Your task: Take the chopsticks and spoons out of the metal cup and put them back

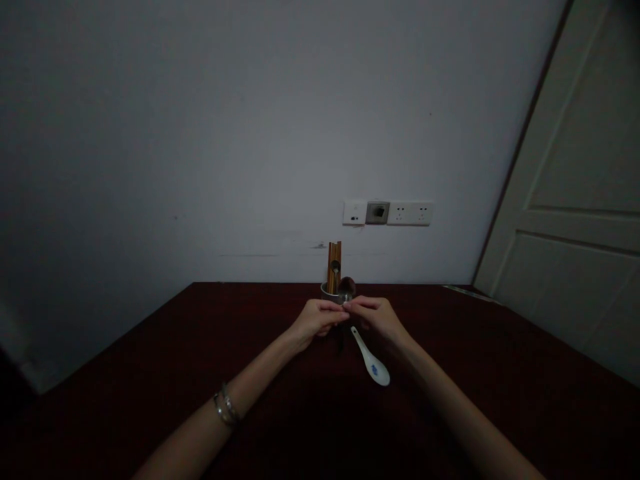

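My left hand (pixel 317 319) and my right hand (pixel 374 315) meet at the fingertips, closed around the lower end of a metal spoon (pixel 347 287). Its round bowl points up. Behind them stands a round holder (pixel 327 291) with several wooden chopsticks (pixel 331 261) upright in it, and a small dark round piece shows in front of the sticks. Below my hands a white ceramic spoon (pixel 373 363) with a blue mark lies on the dark red table, its handle towards the holder.
The dark red table (pixel 240 347) meets a grey wall with sockets (pixel 410 213) at the back. A pale panelled door (pixel 565 240) stands at the right.
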Tool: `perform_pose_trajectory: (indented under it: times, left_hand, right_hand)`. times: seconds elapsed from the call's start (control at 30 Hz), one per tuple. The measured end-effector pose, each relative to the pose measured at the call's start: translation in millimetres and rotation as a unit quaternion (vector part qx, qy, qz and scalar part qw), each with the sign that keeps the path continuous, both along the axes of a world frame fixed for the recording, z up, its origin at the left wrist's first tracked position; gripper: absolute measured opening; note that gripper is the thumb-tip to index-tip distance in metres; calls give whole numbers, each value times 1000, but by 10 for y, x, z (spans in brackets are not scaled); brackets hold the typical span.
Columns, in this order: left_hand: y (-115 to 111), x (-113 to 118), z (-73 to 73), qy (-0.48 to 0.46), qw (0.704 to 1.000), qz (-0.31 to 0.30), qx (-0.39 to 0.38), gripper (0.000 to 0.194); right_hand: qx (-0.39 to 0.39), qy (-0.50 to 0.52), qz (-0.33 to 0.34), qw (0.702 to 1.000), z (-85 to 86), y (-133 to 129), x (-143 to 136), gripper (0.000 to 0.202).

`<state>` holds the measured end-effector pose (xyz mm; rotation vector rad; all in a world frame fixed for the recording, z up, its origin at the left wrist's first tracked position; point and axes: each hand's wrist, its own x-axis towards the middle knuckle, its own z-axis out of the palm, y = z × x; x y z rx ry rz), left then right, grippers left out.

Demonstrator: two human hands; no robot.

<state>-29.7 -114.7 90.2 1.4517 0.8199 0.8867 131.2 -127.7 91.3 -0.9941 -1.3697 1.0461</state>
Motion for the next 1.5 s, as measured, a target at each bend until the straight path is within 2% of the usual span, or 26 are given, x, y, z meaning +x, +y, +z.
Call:
perform_pose_trajectory:
  times: [0.1, 0.2, 0.3, 0.47, 0.6, 0.73, 0.9, 1.2, 1.5]
  left_hand:
    - [73, -52, -15, 25, 999, -18, 10, 34]
    - [231, -184, -69, 29, 999, -2, 16, 38]
    - [460, -390, -193, 8, 998, 56, 12, 39]
    - [822, -755, -492, -21, 984, 176, -9, 48]
    - [973, -943, -685, -29, 970, 241, -15, 52]
    - [1024, -1026, -806, -15, 969, 247, -18, 52]
    - [1048, -1055, -886, -10, 968, 249, -6, 49]
    - [1042, -1037, -908, 42, 966, 257, 9, 50]
    - [1052, -1030, -924, 52, 965, 255, 21, 48]
  right_hand:
    - [-2, 5, -11, 1000, -2, 57, 29, 30]
    - [-13, 22, -66, 997, 44, 188, 78, 34]
    - [-5, 38, -133, 990, 156, 369, 155, 38]
    - [34, 46, -218, 974, 371, 693, 278, 42]
    - [29, 47, -255, 965, 418, 932, 294, 44]
    - [19, 50, -249, 967, 329, 1102, 253, 44]
    - [15, 40, -236, 971, 127, 1198, 189, 44]
    - [79, -15, -203, 976, -170, 1282, 66, 30]
    - [51, -21, -169, 984, -398, 1317, -6, 27]
